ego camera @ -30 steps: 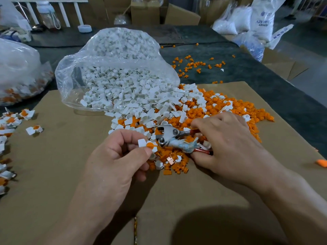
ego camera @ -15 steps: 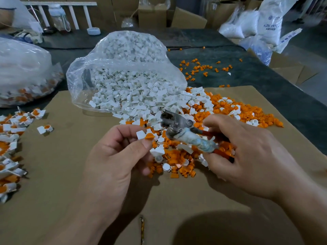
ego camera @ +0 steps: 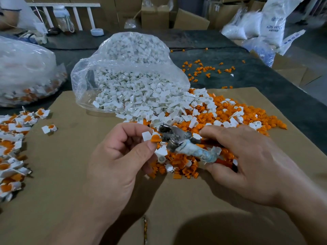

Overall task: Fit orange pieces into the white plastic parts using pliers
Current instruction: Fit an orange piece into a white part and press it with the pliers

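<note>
Near centre, above the cardboard (ego camera: 70, 174), the left hand (ego camera: 120, 156) pinches a white part (ego camera: 146, 136) btwn thumb & forefinger, other fingers curled under. An orange piece (ego camera: 155, 138) sits at the part's right end, rounded side showing, just above the thumb tip. To the right, the right hand (ego camera: 247, 160) is wrapped round the pliers (ego camera: 177, 138): forefinger over the top handle, thumb under the lower one. Handles are red, one w/ a pale, grubby wrap. Pliers point left, metal head just beside the orange piece. Can't tell if they touch, or how wide the jaws stand.

Under & beyond both hands lies an orange heap (ego camera: 247, 117) mixed w/ loose white bits, spreading right across the cardboard. Beyond it a clear bag (ego camera: 123, 68) lies on its side, mouth toward the hands, spilling white parts (ego camera: 141, 103) onto the heap.

At the left edge is a fitted pile (ego camera: 12, 138), white parts w/ orange in them. One lone fitted part (ego camera: 49, 128) lies apart from it, nearer centre. Far left, a second bag (ego camera: 23, 71) holds more white & orange bits, blurred through the plastic. Far right, on the dark table (ego camera: 265, 89), stray orange bits (ego camera: 203, 69) are scattered. Farthest back stand boxes (ego camera: 154, 16) & white sacks (ego camera: 272, 20).
</note>
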The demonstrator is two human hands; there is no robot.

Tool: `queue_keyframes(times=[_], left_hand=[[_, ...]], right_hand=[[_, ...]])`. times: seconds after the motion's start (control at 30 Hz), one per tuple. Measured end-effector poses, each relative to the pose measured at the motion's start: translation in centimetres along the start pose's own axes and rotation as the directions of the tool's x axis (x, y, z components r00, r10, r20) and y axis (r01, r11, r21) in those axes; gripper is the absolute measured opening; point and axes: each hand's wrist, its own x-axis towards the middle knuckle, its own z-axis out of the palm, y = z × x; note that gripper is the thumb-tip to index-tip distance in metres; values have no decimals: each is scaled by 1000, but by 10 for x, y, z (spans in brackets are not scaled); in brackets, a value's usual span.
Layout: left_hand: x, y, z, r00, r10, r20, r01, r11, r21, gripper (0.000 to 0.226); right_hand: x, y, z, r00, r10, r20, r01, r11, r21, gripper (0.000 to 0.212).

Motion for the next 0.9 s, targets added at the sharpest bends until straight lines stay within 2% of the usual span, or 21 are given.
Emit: queue_keyframes(times=[0.43, 0.67, 0.9], left_hand=[[0, 2, -3, 999, -13, 48, 9, 997, 71, 16], [-1, -1, -3, 997, 17, 74, -27, 990, 137, 17], [-1, 1, -4, 993, 18, 117, -33, 992, 120, 18]], right_hand=[[-5, -1, -1, 999, -30, -35, 31, 999, 21, 45], [-6, -1, -3, 999, -36, 3, 36, 999, -4, 46], [-5, 2, -1, 997, -71, -21, 70, 997, -16, 50]])
